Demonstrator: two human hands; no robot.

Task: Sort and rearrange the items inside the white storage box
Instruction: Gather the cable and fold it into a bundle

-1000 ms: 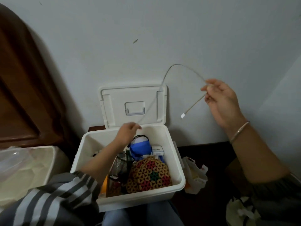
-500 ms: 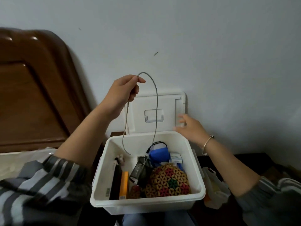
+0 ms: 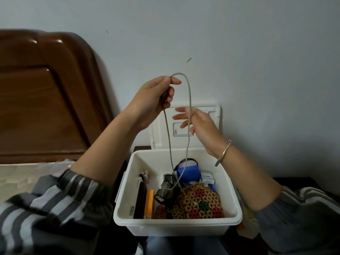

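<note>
The pale wall (image 3: 239,52) fills the far side, and a brown wooden headboard (image 3: 36,98) stands against it on the left. My forearms reach out of grey and white striped sleeves (image 3: 46,208). The white storage box (image 3: 176,227) sits near me between my arms, resting on my lap. Its lid (image 3: 160,138) is flipped up at the far edge and leans toward the wall.

My left hand (image 3: 152,100) is raised above the far left corner of the box. Thumb and forefinger pinch the grey cable (image 3: 189,100), with the other fingers curled round a second part of it lower down. My right hand (image 3: 202,126) is in front of the lid, fingers straight and spread and holding nothing. It is blurred, and I cannot tell whether the cable touches it.

Inside the box, a round woven mat (image 3: 198,203) in tan, red and green stands at the near right. A blue pouch (image 3: 187,172) is at the far side, with a small white carton (image 3: 207,177) just to its right. A black mesh pouch (image 3: 166,186) lies in the middle. An orange slab (image 3: 149,203) and a flat black box (image 3: 137,199) with a barcode label stand on edge along the left wall.

The cable arches over from my left fingers. Two strands hang down into the box, reaching the mesh pouch and the mat. A silver bracelet (image 3: 223,153) circles my right wrist.
</note>
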